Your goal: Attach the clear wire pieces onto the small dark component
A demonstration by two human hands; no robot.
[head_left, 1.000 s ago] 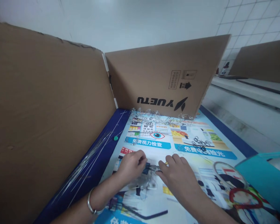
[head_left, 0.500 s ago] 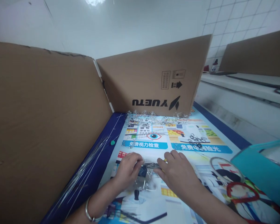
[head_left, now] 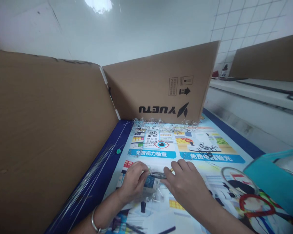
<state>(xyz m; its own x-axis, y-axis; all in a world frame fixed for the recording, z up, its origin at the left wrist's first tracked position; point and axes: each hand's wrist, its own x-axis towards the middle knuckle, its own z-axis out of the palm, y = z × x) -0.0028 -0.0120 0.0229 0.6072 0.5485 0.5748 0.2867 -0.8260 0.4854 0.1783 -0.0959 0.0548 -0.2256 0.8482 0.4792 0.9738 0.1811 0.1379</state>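
My left hand (head_left: 134, 178), wearing a silver bangle (head_left: 94, 222) on the wrist, pinches something too small to make out between thumb and fingers. My right hand (head_left: 185, 178) is closed around a pair of pliers (head_left: 158, 175) with yellow on the handle. The pliers' jaws point left and meet the left fingertips; whether they grip anything is hidden. Just below the jaws are clear bead-like pieces with thin wire (head_left: 155, 195), partly blurred. I cannot tell if they hang from the fingers or lie on the printed table cover (head_left: 161, 211).
Cardboard panels (head_left: 161, 87) wall off the left and back. Clear beaded pieces (head_left: 161, 125) line the back panel. Thin wires (head_left: 85, 182) lie along the left edge beside a green bit (head_left: 118, 151). Black rings (head_left: 206, 150), a wire coil (head_left: 239, 177), a red loop (head_left: 256, 213) and a teal container (head_left: 275, 178) are rightward.
Both hands stay nearly in place, with the pliers' tip still at the left fingertips. The whole view has shifted slightly, so things appear a little lower.
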